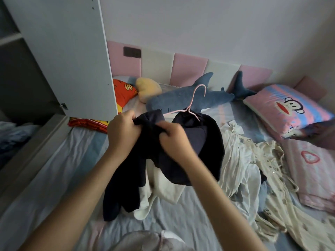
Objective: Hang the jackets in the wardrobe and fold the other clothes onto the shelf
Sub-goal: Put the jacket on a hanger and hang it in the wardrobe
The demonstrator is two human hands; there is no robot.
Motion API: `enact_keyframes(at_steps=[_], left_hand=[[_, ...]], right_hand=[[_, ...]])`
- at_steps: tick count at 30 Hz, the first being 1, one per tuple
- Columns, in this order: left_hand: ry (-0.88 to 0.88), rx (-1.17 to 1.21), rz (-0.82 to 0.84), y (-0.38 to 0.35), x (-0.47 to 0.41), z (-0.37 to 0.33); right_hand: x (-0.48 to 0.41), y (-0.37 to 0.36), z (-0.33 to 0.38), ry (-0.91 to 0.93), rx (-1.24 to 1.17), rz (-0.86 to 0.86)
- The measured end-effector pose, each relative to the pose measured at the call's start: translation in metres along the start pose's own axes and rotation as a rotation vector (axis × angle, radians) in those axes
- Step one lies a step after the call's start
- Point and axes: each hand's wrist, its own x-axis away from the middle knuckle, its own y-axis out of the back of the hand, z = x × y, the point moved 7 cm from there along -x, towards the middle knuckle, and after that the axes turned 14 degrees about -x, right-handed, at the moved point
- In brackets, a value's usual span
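Note:
A dark navy jacket (204, 142) hangs in the air above the bed with a pink wire hanger (194, 100) poking out of its neck. My left hand (123, 133) grips the jacket's left shoulder fabric. My right hand (174, 140) pinches the cloth just beside it. One sleeve (117, 196) trails down onto the sheet. White and cream clothes (241, 160) lie crumpled on the bed under and right of the jacket. The wardrobe's open door (72, 57) stands at the left, with its shelves (10, 38) behind it.
A blue plush shark (181, 98) lies across the head of the bed, beside a yellow heart cushion (148, 87) and an orange pillow (123, 93). A pink monkey-print pillow (284, 107) and folded pink blanket (311, 171) sit at the right.

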Motion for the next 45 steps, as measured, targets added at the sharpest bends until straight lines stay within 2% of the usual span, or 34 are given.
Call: enact_keyframes(at_steps=[2,3,4,6,9,11,17,20,22,24,25,26,27,30,31,32,34,38,40,43,45], left_hand=[[-0.005,-0.002,0.027,-0.002,0.005,-0.001],[-0.004,0.006,0.039,-0.003,0.007,-0.003],[0.002,0.021,0.046,-0.004,0.008,-0.004],[0.023,0.075,0.041,-0.004,0.010,-0.004],[0.025,0.119,0.033,-0.008,0.012,-0.004],[-0.006,0.119,0.034,-0.008,0.014,-0.007],[-0.107,0.145,-0.004,-0.003,0.013,-0.022],[-0.067,0.241,0.010,-0.012,0.016,-0.010],[-0.032,0.303,-0.031,-0.012,0.015,0.001],[-0.053,0.337,-0.082,-0.009,0.012,0.003],[-0.074,0.349,-0.091,-0.010,0.012,0.002],[-0.091,0.357,-0.091,-0.011,0.012,0.001],[-0.096,0.365,-0.088,-0.012,0.013,0.001],[-0.072,0.420,-0.071,-0.018,0.015,0.007],[-0.072,0.450,-0.064,-0.020,0.015,0.007],[-0.077,0.475,-0.053,-0.021,0.015,0.007],[-0.091,0.509,-0.021,-0.022,0.013,0.004],[-0.078,0.613,0.060,-0.026,0.005,0.006],[-0.071,0.646,0.095,-0.027,0.002,0.008],[-0.063,0.677,0.137,-0.026,0.001,0.009],[-0.028,0.702,0.144,-0.023,-0.002,0.014]], right_hand=[[-0.007,0.011,-0.002,-0.368,-0.642,0.103],[-0.010,0.014,-0.001,-0.466,-0.826,0.141],[-0.011,0.018,-0.002,-0.483,-0.912,0.157],[-0.005,0.023,-0.014,-0.505,-1.003,0.070],[0.010,0.017,-0.031,-0.608,-1.263,-0.040],[0.009,0.022,-0.032,-0.540,-1.314,-0.059],[-0.001,0.043,-0.031,-0.226,-1.216,-0.130],[0.004,0.071,-0.042,-0.141,-1.038,-0.143],[0.016,0.079,-0.055,-0.217,-0.719,-0.046],[0.033,0.075,-0.077,-0.379,-0.239,0.225],[0.041,0.074,-0.086,-0.404,-0.008,0.364],[0.041,0.080,-0.088,-0.358,0.165,0.397],[0.033,0.093,-0.086,-0.285,0.211,0.309],[0.009,0.162,-0.076,-0.138,-0.223,-0.325],[0.003,0.178,-0.076,-0.110,-0.245,-0.424],[-0.003,0.182,-0.077,-0.117,-0.198,-0.411],[-0.015,0.167,-0.084,-0.160,-0.134,-0.208],[-0.026,0.147,-0.076,-0.146,-0.324,0.021],[-0.027,0.141,-0.080,-0.188,-0.323,0.129],[-0.021,0.134,-0.076,-0.103,-0.215,0.282],[-0.013,0.127,-0.069,-0.064,-0.311,0.392]])
